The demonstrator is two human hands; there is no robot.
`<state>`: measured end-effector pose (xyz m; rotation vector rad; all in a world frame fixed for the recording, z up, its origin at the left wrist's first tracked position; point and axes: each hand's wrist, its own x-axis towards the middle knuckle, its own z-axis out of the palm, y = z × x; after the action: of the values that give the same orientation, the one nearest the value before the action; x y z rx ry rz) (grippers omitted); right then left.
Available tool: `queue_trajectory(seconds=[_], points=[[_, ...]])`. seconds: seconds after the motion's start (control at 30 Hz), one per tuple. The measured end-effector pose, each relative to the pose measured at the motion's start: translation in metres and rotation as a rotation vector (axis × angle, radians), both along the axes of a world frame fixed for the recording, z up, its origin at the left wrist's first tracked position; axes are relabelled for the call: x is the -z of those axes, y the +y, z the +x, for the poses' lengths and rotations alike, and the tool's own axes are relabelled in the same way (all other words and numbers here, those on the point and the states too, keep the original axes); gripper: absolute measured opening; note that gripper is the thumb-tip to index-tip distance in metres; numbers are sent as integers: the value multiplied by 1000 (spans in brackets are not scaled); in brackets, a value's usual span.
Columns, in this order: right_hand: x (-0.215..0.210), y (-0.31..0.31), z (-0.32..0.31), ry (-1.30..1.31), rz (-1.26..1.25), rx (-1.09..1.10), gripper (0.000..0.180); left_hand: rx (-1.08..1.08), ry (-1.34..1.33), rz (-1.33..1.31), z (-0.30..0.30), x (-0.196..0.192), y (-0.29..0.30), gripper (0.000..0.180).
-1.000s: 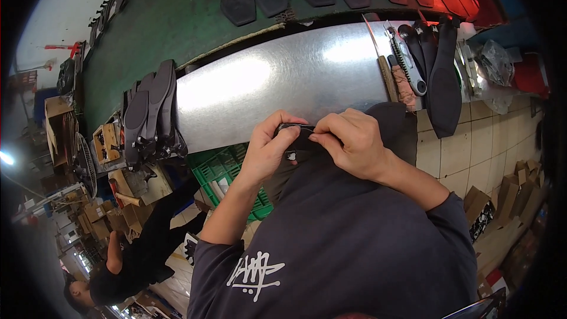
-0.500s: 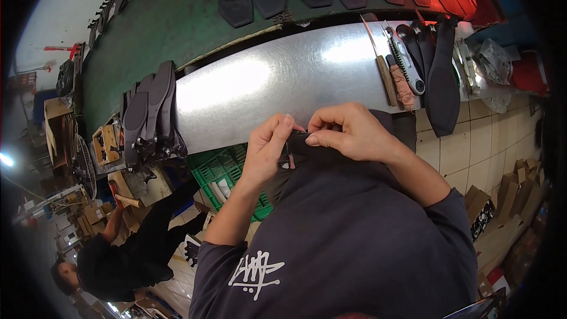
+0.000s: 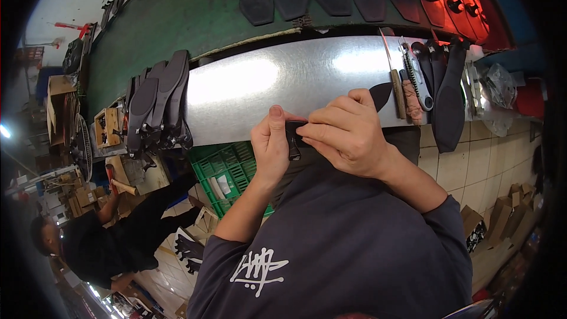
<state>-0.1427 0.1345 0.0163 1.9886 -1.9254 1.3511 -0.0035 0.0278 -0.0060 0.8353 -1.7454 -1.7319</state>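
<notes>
1. The left hand [image 3: 271, 146] is grasping one end of a black sole piece [image 3: 293, 140]; its thumb is pointing upward beside it, and the other fingers are mostly hiding.
2. The right hand [image 3: 349, 137] is pinching the same piece near its upper edge, so both grips are closing on one thing.
3. The piece is staying between the two hands, in front of the dark T-shirt [image 3: 354, 224] and at the near edge of the metal counter [image 3: 283, 77]. A dark rounded tip [image 3: 381, 95] is showing beyond the right hand; it probably belongs to this piece, but the hand is covering the join, so I cannot be certain.
4. At the right, a wooden-handled tool [image 3: 399, 94], a cloth-wrapped tool [image 3: 411, 105] and a utility knife [image 3: 419, 82] are lying side by side, near a black sole [image 3: 449, 121].
5. At the left, a stack of black soles [image 3: 156, 106] is resting on the counter, and a green plastic crate [image 3: 221, 171] is standing below.
6. If the left fingers are holding too loosely, the piece could be twisting under the right-hand pinch, and the pinched edge could be slipping out.
7. If the right elbow or the tip is swinging outward, it could be knocking the tools, whose handles are lying close.
</notes>
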Motion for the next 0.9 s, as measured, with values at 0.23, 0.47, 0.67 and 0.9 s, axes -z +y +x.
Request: queue_trajectory(seconds=[0.23,0.47,0.67,0.9], points=[[-6,-6,-3,153,-31,-63,9,-7,4,-7,-8,-5,3,58],[-2,-10,0,240,-56,-11,9,-29,78,372,-11,0,2,56],[-30,13,-27,-352,38,-118,20,-240,155,513,-14,9,-17,55],[-8,1,-6,-222,-27,-50,18,-238,150,303,-16,5,-9,56]])
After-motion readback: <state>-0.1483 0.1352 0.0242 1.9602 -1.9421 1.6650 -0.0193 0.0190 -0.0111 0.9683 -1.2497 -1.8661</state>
